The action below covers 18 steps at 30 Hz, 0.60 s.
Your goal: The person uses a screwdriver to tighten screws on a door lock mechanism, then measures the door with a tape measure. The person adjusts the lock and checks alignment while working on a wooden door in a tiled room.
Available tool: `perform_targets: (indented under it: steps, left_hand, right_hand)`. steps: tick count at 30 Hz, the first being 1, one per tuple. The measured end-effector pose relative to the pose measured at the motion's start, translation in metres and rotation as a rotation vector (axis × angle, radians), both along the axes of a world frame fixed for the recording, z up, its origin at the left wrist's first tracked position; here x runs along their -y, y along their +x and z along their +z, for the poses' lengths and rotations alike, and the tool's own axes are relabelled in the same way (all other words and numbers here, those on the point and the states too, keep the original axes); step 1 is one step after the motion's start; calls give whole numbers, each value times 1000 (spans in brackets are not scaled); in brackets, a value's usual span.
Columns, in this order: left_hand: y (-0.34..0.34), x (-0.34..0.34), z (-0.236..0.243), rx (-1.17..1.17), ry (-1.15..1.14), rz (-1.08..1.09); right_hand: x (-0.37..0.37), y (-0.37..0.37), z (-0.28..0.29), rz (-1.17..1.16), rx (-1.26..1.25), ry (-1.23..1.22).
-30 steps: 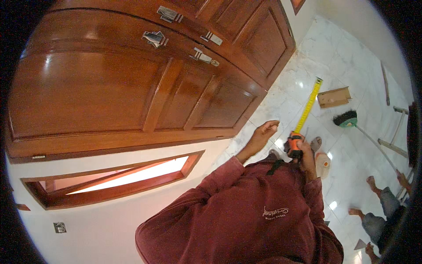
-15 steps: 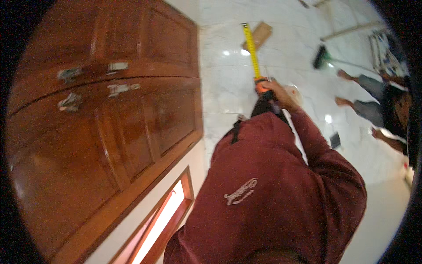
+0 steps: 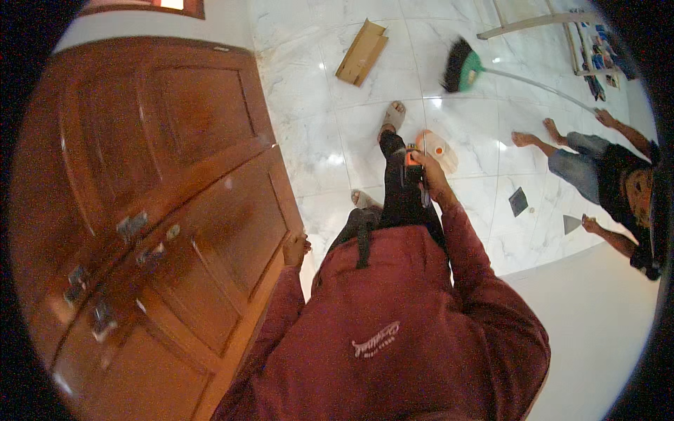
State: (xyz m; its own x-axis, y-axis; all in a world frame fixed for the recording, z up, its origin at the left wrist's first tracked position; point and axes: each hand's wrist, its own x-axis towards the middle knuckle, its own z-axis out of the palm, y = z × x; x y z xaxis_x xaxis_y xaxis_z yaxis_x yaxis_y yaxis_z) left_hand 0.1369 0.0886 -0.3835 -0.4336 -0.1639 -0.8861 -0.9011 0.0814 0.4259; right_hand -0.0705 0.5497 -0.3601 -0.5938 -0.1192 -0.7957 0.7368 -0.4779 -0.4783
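My right hand (image 3: 433, 177) is closed around an orange and black tape measure (image 3: 413, 160), in front of my dark trousers. No yellow blade shows out of the case. On the left, my left hand (image 3: 296, 250) is at the edge of a brown panelled wooden door (image 3: 232, 231), its fingers curled there; the palm side is hidden. Metal handles and fittings (image 3: 133, 226) sit along the seam between this door and the other door leaf (image 3: 161, 105).
A flat cardboard piece (image 3: 362, 52) lies on the white tiled floor (image 3: 295, 77). At right, another person (image 3: 600, 168) holds a green broom (image 3: 463, 70) and a grey triangular piece (image 3: 572, 224). A dark square (image 3: 518, 201) and an orange-white item (image 3: 437, 150) lie on the floor.
The tape measure's yellow blade, stretched out before, no longer shows. My left hand has come into view at the door's edge. The view has turned, and the broom appears farther left.
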Motion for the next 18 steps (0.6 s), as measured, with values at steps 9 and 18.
perform_targets:
  steps: [9,18]
  left_hand:
    - [-296,-152,-155,-214,-190,-472]
    - [-502,-207,-446,-373,-289,-572]
  right_hand:
    - [-9,-132,-140,278,156,435]
    - [25,-181,-454,409,128,866]
